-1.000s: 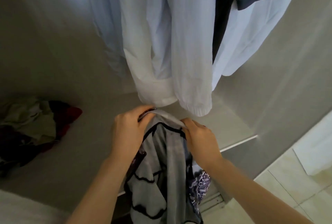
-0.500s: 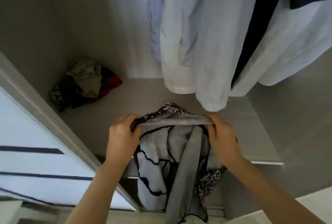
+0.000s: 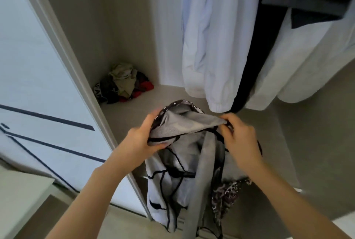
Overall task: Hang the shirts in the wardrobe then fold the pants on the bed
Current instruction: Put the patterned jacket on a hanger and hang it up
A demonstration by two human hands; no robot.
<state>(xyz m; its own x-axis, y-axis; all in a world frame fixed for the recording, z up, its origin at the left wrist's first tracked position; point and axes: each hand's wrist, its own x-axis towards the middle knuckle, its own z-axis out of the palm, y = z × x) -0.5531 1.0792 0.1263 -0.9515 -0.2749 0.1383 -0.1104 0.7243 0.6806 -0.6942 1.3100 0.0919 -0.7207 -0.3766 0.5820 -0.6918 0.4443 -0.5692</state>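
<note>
2 hands (image 3: 143, 140) (image 3: 239, 139) gripping grey shirt (image 3: 184, 164) (wardrobe open)

a crumpled heap of clothes (image 3: 123, 83) lies near a white panel (image 3: 38, 69) with dark lines.

Shelf: pale beige wardrobe shelf (image 3: 132, 116), low in the compartment.
On it: 1 crumpled clothes pile (image 3: 124, 83), back left corner, against the wall.

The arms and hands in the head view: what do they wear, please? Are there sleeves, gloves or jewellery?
The left grip and the right grip are bare hands: no gloves and no rings visible. The left forearm and the right forearm are bare as well; no sleeve, watch or bracelet shows up to the picture's lower edge.
</note>
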